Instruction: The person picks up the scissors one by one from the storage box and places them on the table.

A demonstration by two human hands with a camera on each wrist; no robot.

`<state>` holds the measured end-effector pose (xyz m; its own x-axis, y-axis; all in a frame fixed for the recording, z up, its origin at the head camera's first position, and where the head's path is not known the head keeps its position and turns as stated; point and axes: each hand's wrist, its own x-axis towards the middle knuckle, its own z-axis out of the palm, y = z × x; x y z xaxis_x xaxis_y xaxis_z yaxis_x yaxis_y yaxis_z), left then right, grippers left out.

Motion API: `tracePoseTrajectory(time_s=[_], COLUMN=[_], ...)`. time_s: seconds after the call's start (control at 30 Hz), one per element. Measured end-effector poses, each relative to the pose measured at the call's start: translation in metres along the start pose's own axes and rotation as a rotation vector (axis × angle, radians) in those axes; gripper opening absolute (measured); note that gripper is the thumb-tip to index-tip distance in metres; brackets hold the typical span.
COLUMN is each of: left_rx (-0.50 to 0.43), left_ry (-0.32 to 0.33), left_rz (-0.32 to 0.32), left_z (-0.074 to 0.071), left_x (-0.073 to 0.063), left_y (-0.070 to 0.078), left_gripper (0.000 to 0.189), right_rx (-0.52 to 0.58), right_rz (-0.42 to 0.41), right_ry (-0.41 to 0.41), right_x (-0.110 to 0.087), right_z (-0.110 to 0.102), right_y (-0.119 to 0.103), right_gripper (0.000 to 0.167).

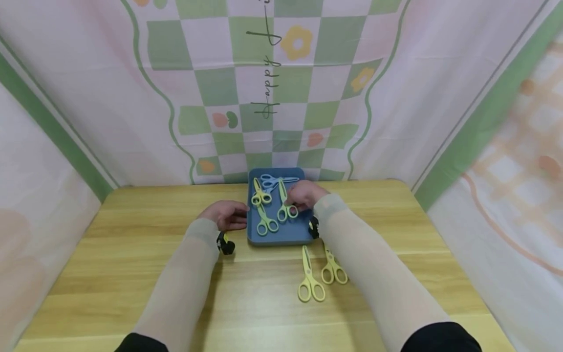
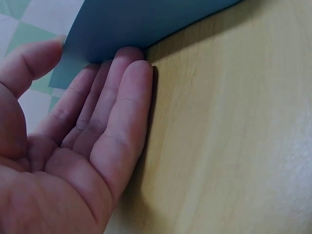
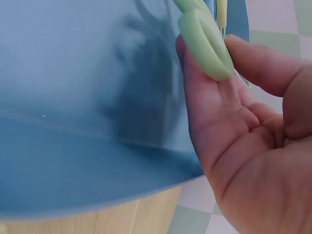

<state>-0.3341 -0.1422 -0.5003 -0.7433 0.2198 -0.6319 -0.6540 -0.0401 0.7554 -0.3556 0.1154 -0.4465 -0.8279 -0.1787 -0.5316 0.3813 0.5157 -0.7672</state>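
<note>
My left hand (image 1: pixel 226 215) is beside the blue tray (image 1: pixel 281 239), its fairly straight fingertips against the tray's left wall (image 2: pixel 122 24) and its thumb by the rim. Over the tray, my right hand (image 1: pixel 303 194) pinches a pair of light green scissors (image 1: pixel 282 213) between thumb and fingers near a handle loop (image 3: pixel 207 46); the blade points to the back. Inside the tray lie blue scissors (image 1: pixel 267 183) at the back, yellow scissors (image 1: pixel 261 197) at the left and yellow-green scissors (image 1: pixel 267 225) in front of those.
Two yellow scissors lie on the wooden table (image 1: pixel 255 303) in front of the tray: one pair (image 1: pixel 310 283) in plain sight, the other (image 1: pixel 333 271) partly behind my right forearm. A checked cloth (image 1: pixel 272 117) hangs right behind the tray.
</note>
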Motion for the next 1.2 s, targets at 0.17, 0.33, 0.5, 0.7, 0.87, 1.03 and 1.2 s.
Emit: tracePoseTrajectory(time_s=[0.17, 0.33, 0.5, 0.7, 0.87, 1.03, 1.2], left_rx=[-0.01, -0.016, -0.017, -0.015, -0.021, -0.026, -0.021], left_ry=[-0.008, 0.006, 0.005, 0.009, 0.011, 0.021, 0.022], left_rz=[0.003, 0.001, 0.006, 0.005, 0.002, -0.01, -0.01], left_z=[-0.003, -0.003, -0.001, 0.0, 0.0, 0.001, 0.001], left_x=[0.001, 0.002, 0.002, 0.002, 0.003, 0.001, 0.0], left_y=[-0.001, -0.002, -0.002, -0.001, -0.001, 0.0, 0.0], left_gripper=[0.04, 0.039, 0.04, 0.04, 0.04, 0.039, 0.037], right_rx=[0.03, 0.06, 0.096, 0.146, 0.161, 0.168, 0.196], right_rz=[-0.041, -0.072, -0.089, -0.096, -0.112, -0.132, -0.173], right_ry=[0.004, -0.006, -0.004, 0.014, 0.029, 0.026, -0.013], right_x=[-0.002, -0.003, -0.007, -0.011, -0.015, -0.026, -0.04], right_z=[0.002, 0.002, 0.0, 0.001, 0.003, 0.005, 0.013], right_y=[0.002, 0.005, 0.008, 0.011, 0.013, 0.015, 0.017], right_gripper=[0.018, 0.018, 0.018, 0.022, 0.022, 0.023, 0.021])
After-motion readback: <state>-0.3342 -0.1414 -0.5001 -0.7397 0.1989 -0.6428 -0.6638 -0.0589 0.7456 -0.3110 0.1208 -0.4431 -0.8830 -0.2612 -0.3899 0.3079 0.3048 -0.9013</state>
